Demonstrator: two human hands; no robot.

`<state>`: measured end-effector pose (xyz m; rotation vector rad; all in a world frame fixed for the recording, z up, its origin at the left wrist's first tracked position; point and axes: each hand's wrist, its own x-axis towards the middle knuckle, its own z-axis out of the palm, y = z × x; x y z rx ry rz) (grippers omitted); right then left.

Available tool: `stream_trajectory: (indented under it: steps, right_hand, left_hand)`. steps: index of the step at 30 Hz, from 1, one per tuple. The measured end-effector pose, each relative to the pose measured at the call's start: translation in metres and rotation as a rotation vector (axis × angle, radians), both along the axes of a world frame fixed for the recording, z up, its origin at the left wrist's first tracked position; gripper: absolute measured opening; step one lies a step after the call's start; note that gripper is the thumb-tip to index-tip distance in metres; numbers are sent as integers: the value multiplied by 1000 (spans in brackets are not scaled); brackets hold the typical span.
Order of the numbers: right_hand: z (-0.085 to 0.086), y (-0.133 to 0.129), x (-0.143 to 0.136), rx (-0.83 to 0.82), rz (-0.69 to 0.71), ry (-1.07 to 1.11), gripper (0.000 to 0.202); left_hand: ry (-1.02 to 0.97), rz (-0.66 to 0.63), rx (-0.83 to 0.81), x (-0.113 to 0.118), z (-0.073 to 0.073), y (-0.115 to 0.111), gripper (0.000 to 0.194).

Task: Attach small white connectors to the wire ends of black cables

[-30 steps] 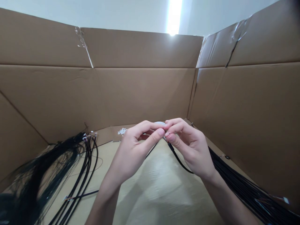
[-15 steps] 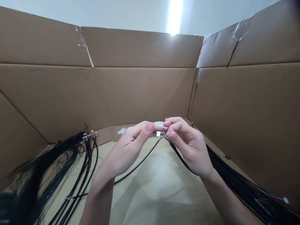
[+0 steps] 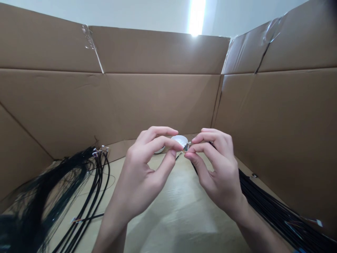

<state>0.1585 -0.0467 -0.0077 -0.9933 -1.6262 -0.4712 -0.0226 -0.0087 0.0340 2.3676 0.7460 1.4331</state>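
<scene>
At the middle of the head view, my left hand and my right hand meet at their fingertips around the small wire ends of a black cable. Thumb and index finger of my right hand pinch these wires. My left thumb and index finger are closed at the same spot, and what they grip is too small to make out. The black cable runs down behind my right hand. A white round dish stands just beyond the fingertips.
Black cables with white connectors and a bundle of thin dark wires lie at the left. More black cables stretch along the right side. Cardboard walls enclose the tan work surface.
My left hand has turned, with its fingers now more arched, and both hands sit slightly differently around the wires. The white connector seen between them is now hidden. More of the dish shows.
</scene>
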Motion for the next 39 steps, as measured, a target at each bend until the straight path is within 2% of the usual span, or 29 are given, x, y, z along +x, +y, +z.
stream_trajectory:
  steps: [6,12,18,22,30,39]
  right_hand:
    - [2,-6,-1,50,-96,-68,18]
    - [4,-11,-4,37,-90,-73,19]
    - [5,-12,-1,-74,77,33,10]
    - [4,-12,1,-221,153,158,7]
    - [3,-6,9,-366,238,258,8]
    - [9,2,23,-450,334,222,5]
  left_hand:
    - [20,19,-28,4,1,-1,11]
    - [27,-7,-30,6,0,-2,14]
    - [-24,-91,-189,6,0,1,17]
    - [-67,-74,-252,8,-2,3,17]
    - [-41,-74,-166,10,-5,3,14]
    - [-30,-74,-155,13,-5,1,13]
